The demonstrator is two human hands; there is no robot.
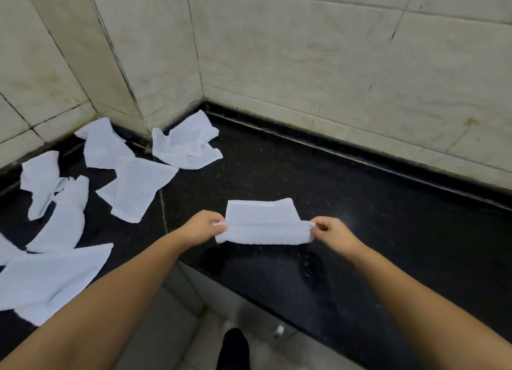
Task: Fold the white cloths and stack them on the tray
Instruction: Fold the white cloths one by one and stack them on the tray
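Observation:
A white cloth (263, 222), partly folded into a band, lies on the black counter (374, 217) in front of me. My left hand (203, 227) pinches its left end and my right hand (331, 234) pinches its right end. Several more white cloths lie unfolded at the left: one crumpled in the corner (185, 143), one flat beside it (135, 191), others along the left edge (50, 275). No tray is in view.
Beige tiled walls (304, 51) close the counter at the back and left, with a jutting wall corner (133, 92). The counter's front edge runs diagonally below my arms, above a light floor (166, 328). A dark shoe (234, 347) shows at the bottom.

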